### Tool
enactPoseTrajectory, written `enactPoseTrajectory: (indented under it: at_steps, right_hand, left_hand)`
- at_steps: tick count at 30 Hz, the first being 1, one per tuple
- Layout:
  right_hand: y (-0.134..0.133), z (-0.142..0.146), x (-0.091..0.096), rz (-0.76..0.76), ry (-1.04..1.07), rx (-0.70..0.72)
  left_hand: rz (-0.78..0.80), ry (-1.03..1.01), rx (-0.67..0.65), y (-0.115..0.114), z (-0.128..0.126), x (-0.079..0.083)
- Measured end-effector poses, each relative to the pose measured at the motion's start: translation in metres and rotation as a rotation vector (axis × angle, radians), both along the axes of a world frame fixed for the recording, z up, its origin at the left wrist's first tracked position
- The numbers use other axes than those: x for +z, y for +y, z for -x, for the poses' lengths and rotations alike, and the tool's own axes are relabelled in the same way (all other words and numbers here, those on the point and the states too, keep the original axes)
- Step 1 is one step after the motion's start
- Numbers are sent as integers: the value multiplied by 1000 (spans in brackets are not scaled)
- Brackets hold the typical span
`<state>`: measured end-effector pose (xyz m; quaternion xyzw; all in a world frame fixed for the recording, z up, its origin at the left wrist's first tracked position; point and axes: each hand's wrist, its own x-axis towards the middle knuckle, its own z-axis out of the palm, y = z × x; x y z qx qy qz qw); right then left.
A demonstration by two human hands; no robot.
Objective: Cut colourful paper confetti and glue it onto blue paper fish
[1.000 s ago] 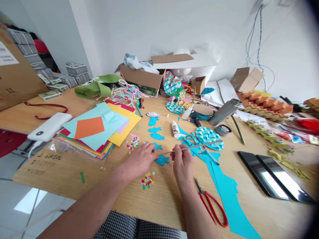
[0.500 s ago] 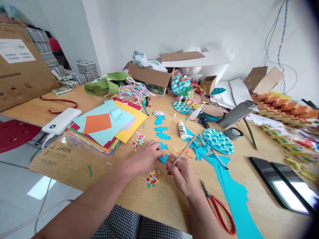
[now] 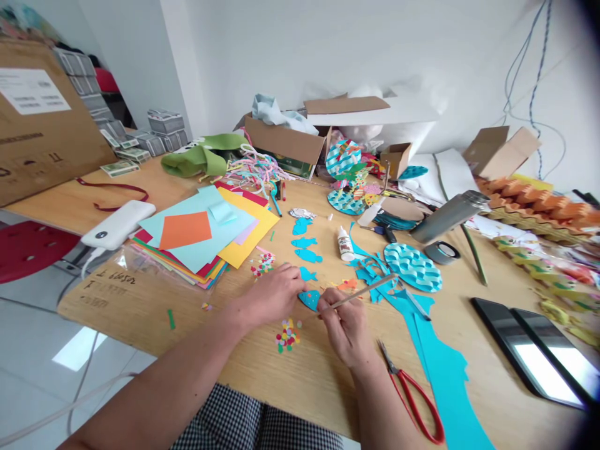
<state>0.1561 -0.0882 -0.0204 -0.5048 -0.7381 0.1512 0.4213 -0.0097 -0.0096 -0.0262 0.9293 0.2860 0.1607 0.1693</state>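
A blue paper fish with small coloured dots lies flat on the table between my hands. My left hand is closed, its bent fingertips pressed at the fish's upper left edge. Held in my right hand is a thin wooden stick, slanting up to the right; its lower end is at the fish, partly hidden by my fingers. A pile of coloured paper dots lies just below the fish. Above it, several plain blue paper fish form a column, with a white glue bottle to their right.
Red-handled scissors lie right of my right forearm, beside blue paper scraps. Coloured paper sheets are stacked at left, near a white power bank. A metal flask and dark tablets are at right.
The stick has tilted lower, its upper end swinging right and down as my right hand turned. More of the dotted fish shows now. My left hand stays almost in place.
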Motion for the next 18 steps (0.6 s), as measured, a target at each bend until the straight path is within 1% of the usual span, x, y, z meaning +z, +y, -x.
enactPoseTrajectory:
  at_steps: [5, 7, 10, 13, 15, 18]
  right_hand:
    - [0, -10, -5, -73, 115, -284]
    - [0, -12, -7, -59, 142, -333]
    - [-3, -11, -7, -14, 167, -324]
    - [-12, -6, -5, 27, 159, -295]
    - [-21, -1, -3, 41, 132, -248]
    - [-31, 6, -2, 18, 74, -122]
  left_hand:
    - [19, -44, -19, 1, 1, 1]
    - [31, -48, -19, 1, 1, 3]
    - [45, -43, -28, 1, 2, 5]
    - [77, -29, -51, 0, 2, 7]
    - [91, -20, -60, 0, 1, 7]
    - [90, -12, -67, 0, 0, 6]
